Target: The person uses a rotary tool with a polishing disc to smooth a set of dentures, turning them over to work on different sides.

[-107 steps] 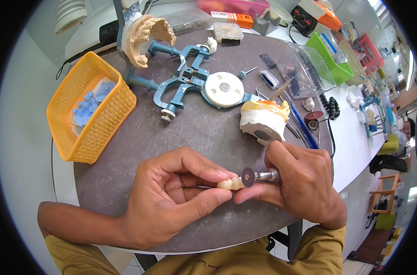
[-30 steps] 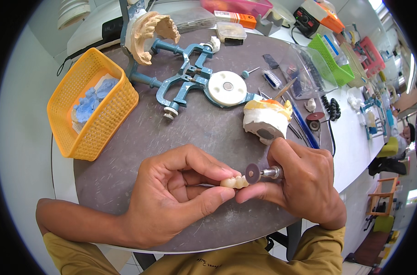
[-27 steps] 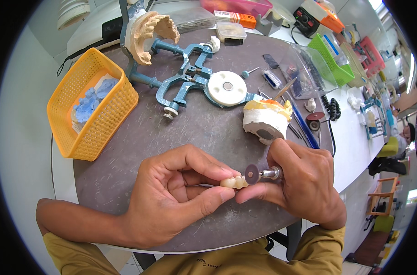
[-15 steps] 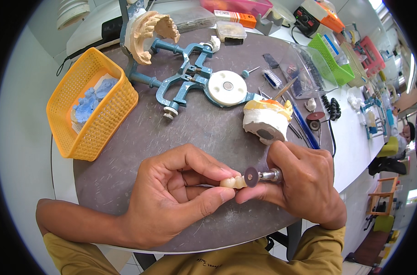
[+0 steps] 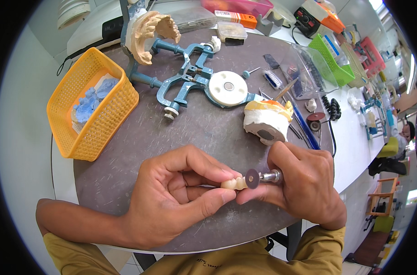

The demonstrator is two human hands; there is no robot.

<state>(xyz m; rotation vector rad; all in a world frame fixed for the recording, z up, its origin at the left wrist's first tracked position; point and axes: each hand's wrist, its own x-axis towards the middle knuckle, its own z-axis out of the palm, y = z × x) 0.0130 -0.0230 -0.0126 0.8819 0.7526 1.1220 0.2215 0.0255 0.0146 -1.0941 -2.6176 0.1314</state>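
Observation:
Between the thumb and fingers of my left hand (image 5: 178,192) is a cream-coloured dental bridge (image 5: 233,184), a short row of joined tooth shapes. My right hand (image 5: 302,183) grips a metal rotary handpiece (image 5: 271,176), its tip pointing left. A thin dark cutting disc (image 5: 252,178) on that tip is at the right end of the bridge; whether they touch I cannot tell. My right thumb lies under the handpiece, close to my left fingertips. Just beyond my right hand stands a white plaster model (image 5: 265,123) with yellow and orange on top.
A blue-green articulator (image 5: 183,78) lies open across the far table, carrying a beige dental cast (image 5: 149,34) and a white round plate (image 5: 227,88). At left is a yellow basket (image 5: 98,133) holding blue material. Brushes, a blue-handled tool (image 5: 307,123) and a clear box (image 5: 309,71) sit at right.
Almost nothing differs. The bridge and the disc appear shifted very slightly to the right, with both hands keeping their grip.

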